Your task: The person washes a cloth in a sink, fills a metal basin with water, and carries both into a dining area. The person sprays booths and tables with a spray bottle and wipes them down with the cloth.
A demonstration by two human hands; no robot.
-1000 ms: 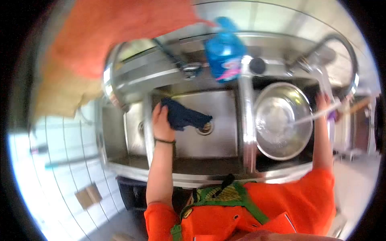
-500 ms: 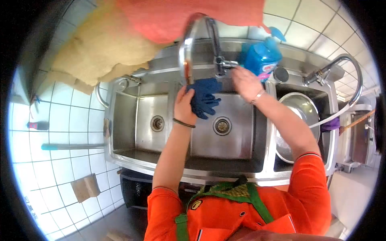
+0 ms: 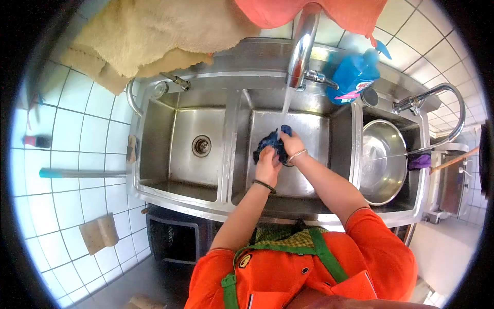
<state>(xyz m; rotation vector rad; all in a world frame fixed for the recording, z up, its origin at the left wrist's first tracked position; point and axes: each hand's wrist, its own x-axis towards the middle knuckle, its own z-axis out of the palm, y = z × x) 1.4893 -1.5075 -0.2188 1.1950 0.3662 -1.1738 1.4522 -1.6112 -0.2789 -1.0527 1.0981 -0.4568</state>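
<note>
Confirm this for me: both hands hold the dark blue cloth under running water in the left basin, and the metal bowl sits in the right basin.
Wrong basin: the head view shows the left hand and right hand holding the dark blue cloth under running water in the middle basin. The rest stands.

Holds bunched dark blue fabric (image 3: 270, 141) with left hand (image 3: 268, 164) and right hand (image 3: 293, 144) inside middle basin (image 3: 306, 177), under running water (image 3: 285, 105). Has metal bowl (image 3: 382, 162) right of middle basin.

Dark blue glove (image 3: 265, 143) is kinda hidden behind the left hand (image 3: 268, 164) and right hand (image 3: 293, 144), coral cloth (image 3: 355, 15) gets cut off up top.
</note>
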